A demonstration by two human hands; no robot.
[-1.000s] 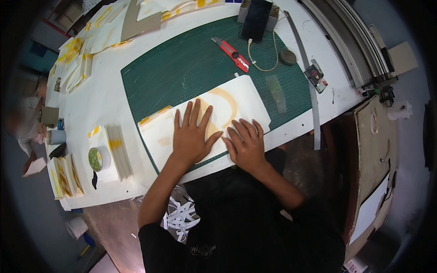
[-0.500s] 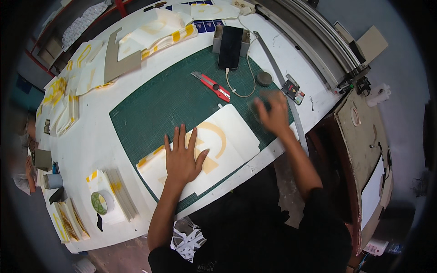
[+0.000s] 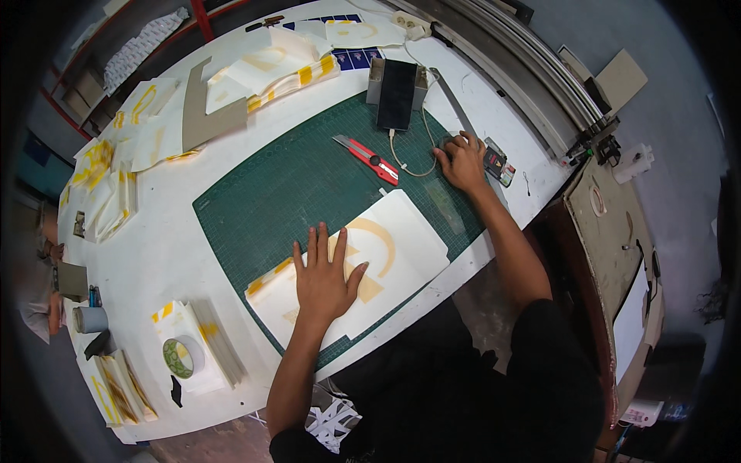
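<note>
My left hand (image 3: 328, 282) lies flat with fingers spread on a white folded paper piece (image 3: 413, 231) printed with a pale orange pattern. This paper rests at the near side of a green cutting mat (image 3: 270, 185). My right hand (image 3: 465, 163) is at the mat's right edge, its fingers curled over a small round grey puck (image 3: 445, 143), mostly hidden beneath them. Below that hand lies a faint clear strip (image 3: 448, 208) on the mat. A red utility knife (image 3: 372, 160), blade out, lies beyond the paper.
A dark phone (image 3: 395, 96) with a cable leans on a grey stand. A steel ruler (image 3: 455, 100) passes by my right hand, beside a small dark packet (image 3: 498, 163). Stacked printed papers (image 3: 293, 81) lie at the back; a tape roll (image 3: 181, 356) sits on papers at left.
My right hand has moved away from me, off the mat's right part and onto the round puck, uncovering the clear strip. My left hand stays on the paper; the view has shifted slightly.
</note>
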